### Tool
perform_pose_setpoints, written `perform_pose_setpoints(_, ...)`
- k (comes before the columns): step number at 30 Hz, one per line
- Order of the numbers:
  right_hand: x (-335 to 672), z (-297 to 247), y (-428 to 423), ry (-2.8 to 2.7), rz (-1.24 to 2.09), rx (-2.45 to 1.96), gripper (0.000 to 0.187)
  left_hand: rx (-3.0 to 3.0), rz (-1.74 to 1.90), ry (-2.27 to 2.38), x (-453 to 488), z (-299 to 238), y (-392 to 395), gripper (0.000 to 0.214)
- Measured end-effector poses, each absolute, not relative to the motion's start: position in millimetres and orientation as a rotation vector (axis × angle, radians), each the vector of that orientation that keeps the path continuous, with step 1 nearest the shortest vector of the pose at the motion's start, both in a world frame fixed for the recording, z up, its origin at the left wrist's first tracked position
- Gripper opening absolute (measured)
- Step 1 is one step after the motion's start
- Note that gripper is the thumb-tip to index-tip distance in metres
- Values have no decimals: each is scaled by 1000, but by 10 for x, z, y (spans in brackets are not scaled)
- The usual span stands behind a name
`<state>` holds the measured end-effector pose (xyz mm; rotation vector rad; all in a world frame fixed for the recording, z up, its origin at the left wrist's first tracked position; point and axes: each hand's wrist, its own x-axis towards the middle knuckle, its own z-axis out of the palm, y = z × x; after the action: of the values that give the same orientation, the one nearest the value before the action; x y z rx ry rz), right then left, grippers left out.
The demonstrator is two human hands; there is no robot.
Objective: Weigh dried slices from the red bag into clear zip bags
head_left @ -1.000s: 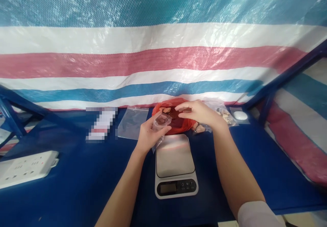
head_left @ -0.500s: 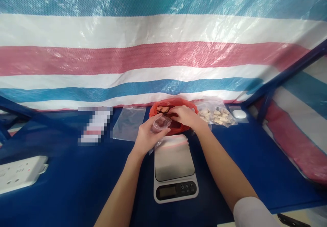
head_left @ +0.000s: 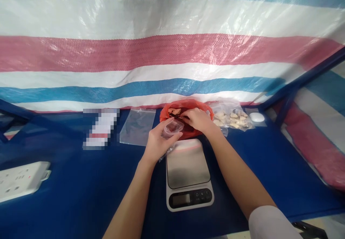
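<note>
My left hand (head_left: 155, 141) is closed around a small clear plastic bag (head_left: 174, 128), whose mouth is spread between thumb and fingers. It is above the back left corner of a kitchen scale (head_left: 188, 167). My right hand (head_left: 199, 120) reaches into an open red plastic bag (head_left: 164, 112) behind the scale. Its fingers are pinched together near dark contents, and whatever they grip is too small to make out. Light brown dried pieces (head_left: 175, 111) show inside the red bag near its left rim. The scale's steel plate carries nothing.
Clear bags of pale dried slices (head_left: 237, 120) lie right of the red bag, beside a white oval object (head_left: 257, 117). A flat clear zip bag (head_left: 138, 127) and a blurred-out paper (head_left: 101, 129) lie left. A power strip (head_left: 24, 181) sits far left. Striped sheeting (head_left: 172, 52) hangs behind.
The view has shifted slightly, so the table things appear a little farther right and higher. My right hand has stayed in the red bag, and my left still holds the clear bag open.
</note>
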<state>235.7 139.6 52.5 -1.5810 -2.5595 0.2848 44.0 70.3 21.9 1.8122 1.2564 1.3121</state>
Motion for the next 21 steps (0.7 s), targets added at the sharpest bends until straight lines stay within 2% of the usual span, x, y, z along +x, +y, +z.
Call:
perform_pose_setpoints(7,2428,522,1402,-2459,364,-1516,25,1836,1338,1286,442,209,709,53)
perform_pose_setpoints(15,2573,662,1352,-2223,773,-1178,19,1776,1340,1265,439,197,705,56)
perform_pose_setpoints(21,2655,810,1306,-2088,887,-1099,17,1766,1309,1291,482,212,690,59)
